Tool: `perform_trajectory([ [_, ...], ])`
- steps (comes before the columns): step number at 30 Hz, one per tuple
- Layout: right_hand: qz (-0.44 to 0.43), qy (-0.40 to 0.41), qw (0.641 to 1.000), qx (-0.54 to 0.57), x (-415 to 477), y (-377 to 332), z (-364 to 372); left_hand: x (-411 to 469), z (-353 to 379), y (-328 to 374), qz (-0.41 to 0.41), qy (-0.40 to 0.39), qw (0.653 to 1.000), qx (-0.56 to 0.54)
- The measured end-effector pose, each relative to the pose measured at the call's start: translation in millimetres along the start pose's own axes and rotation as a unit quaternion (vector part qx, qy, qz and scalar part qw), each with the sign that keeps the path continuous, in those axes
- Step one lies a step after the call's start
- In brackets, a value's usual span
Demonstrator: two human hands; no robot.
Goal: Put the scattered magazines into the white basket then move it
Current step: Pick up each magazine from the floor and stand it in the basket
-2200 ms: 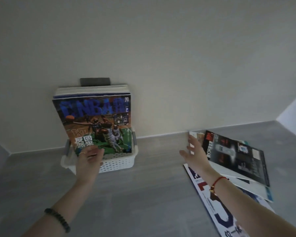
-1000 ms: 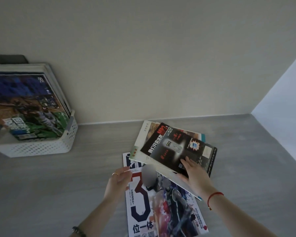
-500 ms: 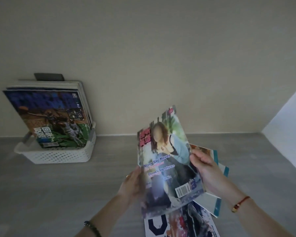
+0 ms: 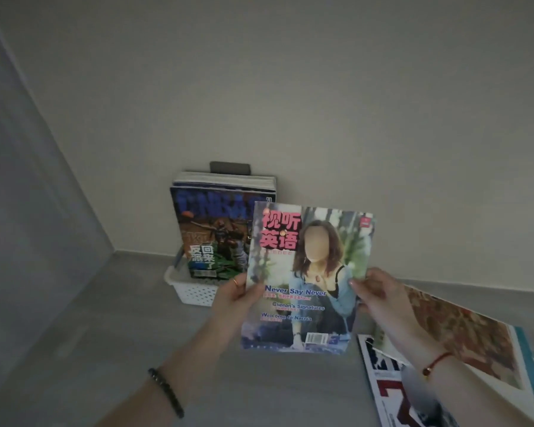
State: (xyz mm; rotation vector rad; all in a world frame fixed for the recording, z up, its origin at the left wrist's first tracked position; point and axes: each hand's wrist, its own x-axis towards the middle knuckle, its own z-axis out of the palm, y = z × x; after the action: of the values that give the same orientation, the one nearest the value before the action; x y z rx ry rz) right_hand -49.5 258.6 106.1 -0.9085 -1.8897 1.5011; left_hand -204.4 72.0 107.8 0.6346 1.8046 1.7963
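I hold a magazine [image 4: 309,272] with a woman on its cover upright in the air, cover towards me. My left hand [image 4: 236,295] grips its left edge and my right hand [image 4: 375,295] grips its right edge. Behind it the white basket [image 4: 195,292] stands on the floor against the wall, with several magazines [image 4: 211,229] upright inside, a basketball cover in front. The held magazine hides the basket's right part. Other magazines [image 4: 463,331] lie flat on the floor at the lower right, under my right forearm.
A grey floor [image 4: 111,334] runs to a pale wall [image 4: 290,103] behind the basket. A second wall [image 4: 28,211] closes the left side. A small dark plate [image 4: 228,167] sits on the wall above the basket.
The magazine has come up from the pile on the right and swung left to stand in front of the basket. Both hands still grip it, and my view has turned left.
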Motion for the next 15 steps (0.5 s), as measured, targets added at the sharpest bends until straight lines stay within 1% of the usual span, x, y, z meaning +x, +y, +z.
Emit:
perform_trajectory([
  [5, -0.071, 0.036, 0.997, 0.014, 40.7, -52.2, 78.1, 48.1, -79.6, 34.0, 0.074, 0.053, 0.992, 0.082],
  [9, -0.098, 0.064, 0.993, 0.025, 69.2, -76.9, 128.2, 88.4, -124.0, 51.3, 0.099, 0.122, 0.982, 0.102],
  [12, -0.082, 0.085, 0.993, 0.016, 83.2, -76.8, 154.7, 114.0, -140.4, 47.1, 0.098, 0.164, 0.972, 0.139],
  [15, -0.069, 0.103, 0.992, -0.011, 91.5, -63.2, 173.0, 134.3, -147.5, 26.7, 0.073, 0.183, 0.972, 0.124],
])
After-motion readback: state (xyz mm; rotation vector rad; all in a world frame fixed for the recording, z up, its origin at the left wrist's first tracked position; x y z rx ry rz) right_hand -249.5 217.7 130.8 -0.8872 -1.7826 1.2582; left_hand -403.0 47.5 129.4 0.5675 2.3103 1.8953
